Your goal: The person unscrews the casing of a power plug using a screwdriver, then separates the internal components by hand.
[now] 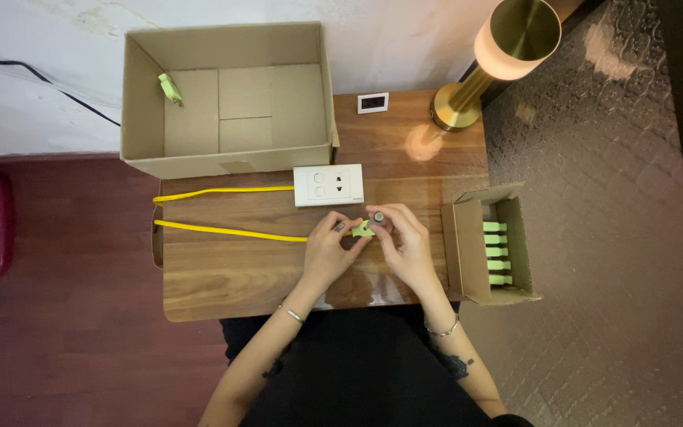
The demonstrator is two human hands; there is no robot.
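Near the middle of the frame, the left hand (327,251) pinches a small light-green plug (363,230) on the end of a yellow cable (231,232), while the right hand (406,245) closes its fingertips on a little dark round piece (378,216) just above it. The plug looks light, stiff and slick, best gripped by its flat sides, and the cable looks limp. Just above sits a white socket plate (328,185); a big open cardboard box (227,99) fills the upper left, a small box of green plugs (490,245) stands at right, and a brass lamp (499,55) occupies the upper right.
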